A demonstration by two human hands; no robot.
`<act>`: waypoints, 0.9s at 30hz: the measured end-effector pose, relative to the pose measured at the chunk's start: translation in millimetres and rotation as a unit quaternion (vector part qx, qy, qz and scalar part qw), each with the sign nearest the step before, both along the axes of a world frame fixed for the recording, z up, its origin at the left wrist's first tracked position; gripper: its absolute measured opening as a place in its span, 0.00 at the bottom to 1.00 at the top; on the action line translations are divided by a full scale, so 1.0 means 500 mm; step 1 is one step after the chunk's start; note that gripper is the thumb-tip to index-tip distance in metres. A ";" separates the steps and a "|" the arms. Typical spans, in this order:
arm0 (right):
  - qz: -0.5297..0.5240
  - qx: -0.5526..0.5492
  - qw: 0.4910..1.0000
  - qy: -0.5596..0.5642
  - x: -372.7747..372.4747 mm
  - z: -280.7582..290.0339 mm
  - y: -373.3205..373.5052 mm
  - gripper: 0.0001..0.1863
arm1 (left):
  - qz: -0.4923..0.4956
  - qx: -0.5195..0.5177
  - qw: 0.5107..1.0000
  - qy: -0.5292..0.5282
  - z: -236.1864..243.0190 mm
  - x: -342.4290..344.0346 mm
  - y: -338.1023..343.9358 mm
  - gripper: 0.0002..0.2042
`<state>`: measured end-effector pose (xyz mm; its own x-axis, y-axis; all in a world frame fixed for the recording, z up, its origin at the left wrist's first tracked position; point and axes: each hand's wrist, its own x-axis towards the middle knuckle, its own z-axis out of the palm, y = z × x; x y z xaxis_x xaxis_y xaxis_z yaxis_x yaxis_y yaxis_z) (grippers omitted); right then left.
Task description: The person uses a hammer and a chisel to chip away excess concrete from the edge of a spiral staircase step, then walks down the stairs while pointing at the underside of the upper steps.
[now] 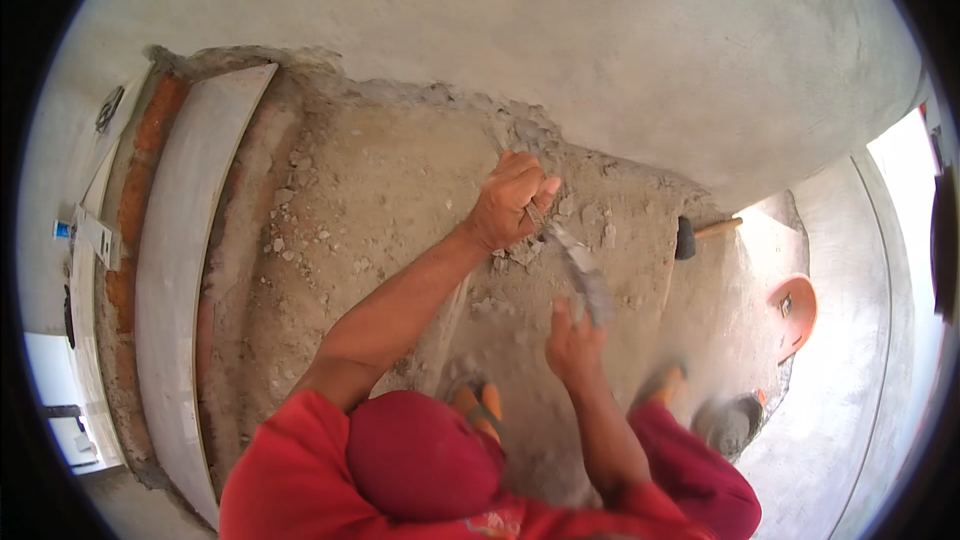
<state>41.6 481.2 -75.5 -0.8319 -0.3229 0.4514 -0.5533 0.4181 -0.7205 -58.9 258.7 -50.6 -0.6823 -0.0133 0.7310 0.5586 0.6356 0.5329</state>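
Left hand (515,202) closed tight round a slim metal rod (535,213), dull grey, roughened, slanted, its far part mostly hidden by the fist. Right hand (577,348), nearer, closed on the near end of a grey tool (585,278), outline smeared by blur. Rod sits just near the wall's (650,50) ragged lower edge. Rubble (285,198) left; black-headed mallet (686,238) right, orange pan (797,315) farther right.

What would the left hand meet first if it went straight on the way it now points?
Probably the rough, chipped lower edge of the smooth grey plastered wall, ahead of the left hand; depth is unclear in this single view.
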 end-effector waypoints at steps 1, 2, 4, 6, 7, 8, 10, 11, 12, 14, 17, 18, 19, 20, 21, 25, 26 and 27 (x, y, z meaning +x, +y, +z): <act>-0.014 0.004 1.000 0.006 0.002 -0.003 -0.001 0.05 | -0.001 0.001 1.000 0.002 0.001 0.001 -0.001 0.17; -0.029 0.007 0.999 0.015 -0.002 -0.007 -0.001 0.05 | -0.005 0.003 1.000 0.006 0.004 -0.005 0.003 0.17; -0.034 0.057 0.997 0.027 0.005 -0.082 0.025 0.08 | -0.018 -0.006 1.000 -0.005 0.002 -0.008 0.005 0.17; -0.016 0.032 0.993 -0.112 -0.027 -0.005 -0.013 0.12 | -0.030 -0.030 0.999 -0.031 -0.009 0.002 -0.010 0.17; -0.002 -0.006 0.977 -0.214 -0.046 0.037 -0.038 0.14 | -0.035 -0.028 0.999 -0.010 -0.017 0.001 -0.007 0.18; -0.004 -0.015 0.986 -0.167 -0.043 0.031 -0.031 0.15 | -0.039 -0.026 0.999 0.011 -0.024 -0.004 0.000 0.18; -0.009 -0.035 0.997 -0.071 -0.035 0.007 0.004 0.17 | -0.043 -0.025 0.998 0.032 -0.022 -0.011 -0.001 0.19; 0.001 -0.078 0.994 -0.078 -0.024 0.001 0.024 0.17 | -0.041 -0.021 0.998 0.030 -0.013 -0.010 0.003 0.20; 0.011 -0.121 0.989 -0.085 -0.012 -0.004 0.043 0.17 | -0.040 -0.017 0.999 0.028 -0.003 -0.009 0.005 0.20; 0.045 -0.204 0.971 -0.117 -0.007 0.023 0.050 0.17 | -0.038 0.000 0.998 0.044 0.014 -0.010 0.006 0.21; 0.104 -0.300 0.932 -0.172 0.003 0.091 0.055 0.15 | -0.033 0.022 0.998 0.048 0.029 -0.017 0.009 0.19; 0.116 -0.317 0.925 -0.174 0.018 0.094 0.062 0.13 | -0.031 0.029 0.998 0.046 0.031 -0.020 0.010 0.18; 0.129 -0.333 0.917 -0.177 0.024 0.095 0.066 0.12 | -0.033 0.034 0.998 0.048 0.031 -0.022 0.010 0.18; 0.110 -0.255 0.946 -0.168 0.020 0.091 0.066 0.12 | -0.035 0.038 0.997 0.050 0.031 -0.024 0.010 0.19; 0.091 -0.175 0.968 -0.157 0.012 0.081 0.064 0.11 | -0.036 0.043 0.997 0.051 0.031 -0.025 0.010 0.19; 0.029 0.100 0.988 -0.115 -0.015 0.066 0.040 0.12 | -0.035 0.060 0.997 0.031 0.029 -0.028 0.004 0.21; 0.026 0.135 0.984 -0.110 -0.016 0.073 0.043 0.13 | -0.038 0.067 0.996 0.036 0.030 -0.030 0.006 0.21; 0.022 0.171 0.979 -0.107 -0.018 0.086 0.040 0.14 | -0.041 0.074 0.996 0.040 0.027 -0.036 0.004 0.21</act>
